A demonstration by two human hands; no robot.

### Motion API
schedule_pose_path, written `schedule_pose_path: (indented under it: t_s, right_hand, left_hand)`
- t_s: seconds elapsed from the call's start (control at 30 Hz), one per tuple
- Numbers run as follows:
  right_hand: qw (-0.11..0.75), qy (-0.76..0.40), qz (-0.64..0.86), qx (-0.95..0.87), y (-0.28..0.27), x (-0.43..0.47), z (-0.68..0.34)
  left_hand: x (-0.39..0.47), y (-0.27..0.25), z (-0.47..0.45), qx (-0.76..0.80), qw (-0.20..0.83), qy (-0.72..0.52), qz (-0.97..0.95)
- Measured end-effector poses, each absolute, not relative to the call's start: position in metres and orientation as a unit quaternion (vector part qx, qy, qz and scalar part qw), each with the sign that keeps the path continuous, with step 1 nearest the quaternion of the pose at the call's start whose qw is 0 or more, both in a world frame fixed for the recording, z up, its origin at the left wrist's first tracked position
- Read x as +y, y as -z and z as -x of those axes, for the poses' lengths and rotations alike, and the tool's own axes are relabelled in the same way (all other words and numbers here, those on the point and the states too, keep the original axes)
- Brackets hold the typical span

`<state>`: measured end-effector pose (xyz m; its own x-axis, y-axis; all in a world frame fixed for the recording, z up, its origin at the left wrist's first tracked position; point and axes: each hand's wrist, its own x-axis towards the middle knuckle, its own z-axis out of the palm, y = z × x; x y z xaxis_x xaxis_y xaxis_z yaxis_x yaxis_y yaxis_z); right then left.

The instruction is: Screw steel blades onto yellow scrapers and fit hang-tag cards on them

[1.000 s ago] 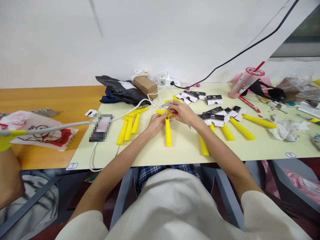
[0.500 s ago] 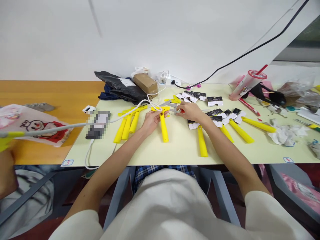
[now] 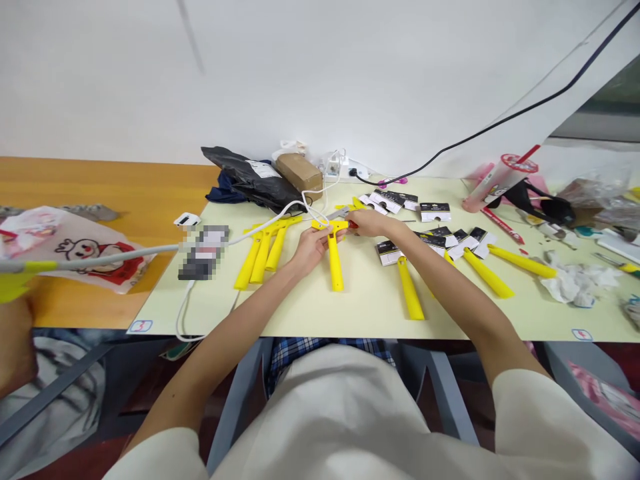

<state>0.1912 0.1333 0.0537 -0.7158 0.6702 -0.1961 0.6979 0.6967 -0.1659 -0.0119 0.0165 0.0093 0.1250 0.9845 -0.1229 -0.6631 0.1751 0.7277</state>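
Observation:
My left hand [image 3: 311,251] is closed around the T-shaped head of a yellow plastic handle [image 3: 336,267], whose grip points down toward me. My right hand [image 3: 367,222] is at the right end of that head, fingers curled on a small red thing [image 3: 353,225] that is mostly hidden. Just beyond the fingers lies a flat grey piece [image 3: 341,213]. Left of my left hand, several similar yellow handles [image 3: 260,257] lie side by side. Under and beside my right forearm are more yellow handles [image 3: 411,290] with black-and-white cards [image 3: 388,253] at their heads.
A white cable [image 3: 265,229] crosses in front of the left handles to a pixelated device [image 3: 204,252]. Behind are a black bag [image 3: 255,177] and a cardboard box [image 3: 299,172]. A tilted cup [image 3: 500,183] and crumpled tissue [image 3: 577,280] lie right. Another person's arm [image 3: 15,347] shows far left.
My right hand has come in closer to the yellow handle's head, bringing the red thing against its right end. The whole view has shifted slightly.

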Motion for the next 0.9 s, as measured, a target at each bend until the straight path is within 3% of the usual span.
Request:
schedule_pose_path:
  t_s: [0.5,0.77,0.9]
  right_hand:
    - [0.12,0.136,-0.415,0.892,-0.073,0.135,-0.185]
    - [0.008,0.128,-0.418,0.899,-0.124,0.126,-0.181]
    - [-0.002,0.171,-0.384,0.907,-0.124,0.121,-0.169]
  left_hand:
    - [0.02,-0.01,0.014,0.31,0.711,-0.589,-0.226]
    - [0.024,-0.005,0.013,0.331,0.699,-0.588,-0.236]
    - [0.024,-0.005,0.014,0.334,0.694,-0.591,-0.241]
